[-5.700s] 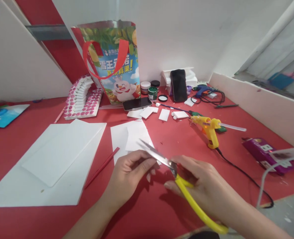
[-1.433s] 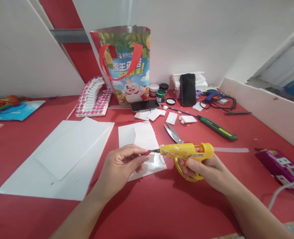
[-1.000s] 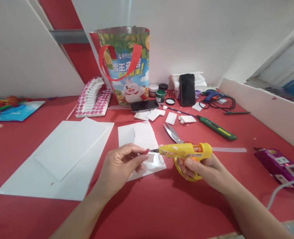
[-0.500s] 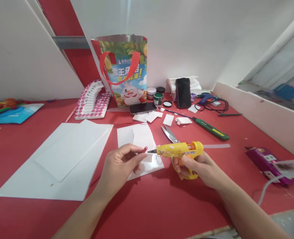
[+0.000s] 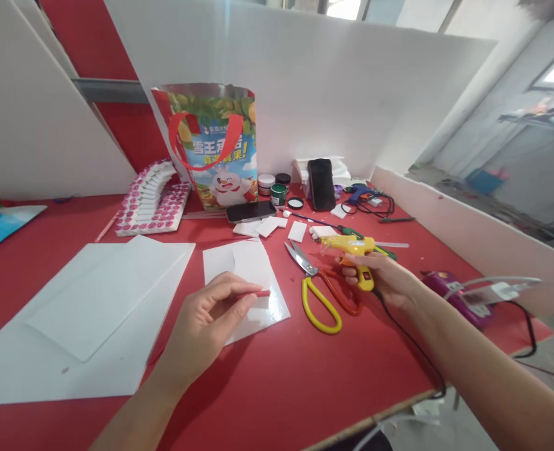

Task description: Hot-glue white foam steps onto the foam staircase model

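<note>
Here's your left hand (image 5: 215, 319), thumb and fingertips pinching a short red stick (image 5: 263, 292), its free end out over the white card (image 5: 275, 308) on the red table (image 5: 277, 388)! Over on the right, your right hand (image 5: 380, 272) has its fingers wrapped round the handle of the yellow glue gun (image 5: 350, 245), nozzle facing left, well apart from that stick. Whether the gun touches the table, you can't tell from here. Between your two hands lie the scissors (image 5: 323, 317), blades a little apart and aimed away from you, one loop yellow, one red. Behind the gun, partly covered, there's the green cutter (image 5: 387, 253)! Just left of your forearm, a big white board (image 5: 105, 383) carries a smaller white sheet (image 5: 102, 307), and the bright bag (image 5: 225, 153) stands upright at the back.
</note>
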{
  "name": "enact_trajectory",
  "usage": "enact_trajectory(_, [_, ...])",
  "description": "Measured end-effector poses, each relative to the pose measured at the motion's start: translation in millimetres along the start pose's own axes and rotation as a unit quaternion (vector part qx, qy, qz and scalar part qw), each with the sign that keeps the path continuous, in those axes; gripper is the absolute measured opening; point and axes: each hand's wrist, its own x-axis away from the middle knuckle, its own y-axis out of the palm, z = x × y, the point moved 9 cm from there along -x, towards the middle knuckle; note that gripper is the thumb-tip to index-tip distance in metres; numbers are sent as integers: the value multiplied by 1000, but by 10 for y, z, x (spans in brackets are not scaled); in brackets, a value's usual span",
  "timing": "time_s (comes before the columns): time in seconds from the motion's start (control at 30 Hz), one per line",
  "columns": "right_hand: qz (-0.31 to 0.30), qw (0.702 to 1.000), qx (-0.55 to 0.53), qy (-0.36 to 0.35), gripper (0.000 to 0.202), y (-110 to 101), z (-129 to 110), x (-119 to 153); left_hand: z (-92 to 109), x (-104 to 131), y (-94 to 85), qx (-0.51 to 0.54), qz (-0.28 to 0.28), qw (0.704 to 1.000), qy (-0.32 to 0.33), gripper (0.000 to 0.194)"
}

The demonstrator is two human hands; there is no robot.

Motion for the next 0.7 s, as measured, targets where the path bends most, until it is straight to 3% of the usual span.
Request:
enact_trajectory(0.1, [3, 999, 9, 37, 19, -68, 48, 45, -32, -6, 35, 38, -27, 999, -18, 13])
enact_trajectory(0.33, [65, 996, 39, 36, 16, -197, 27, 154, -208, 16, 11, 155, 9, 982, -111, 8])
enact_trajectory(0.5, [127, 989, 74, -18, 24, -298, -15, 210, -110, 46, -41, 85, 16, 993, -75, 10])
enact_trajectory(0.7, [150, 984, 88, -38, 30, -377, -24, 283, -63, 163, -126, -20, 37, 997, -62, 14])
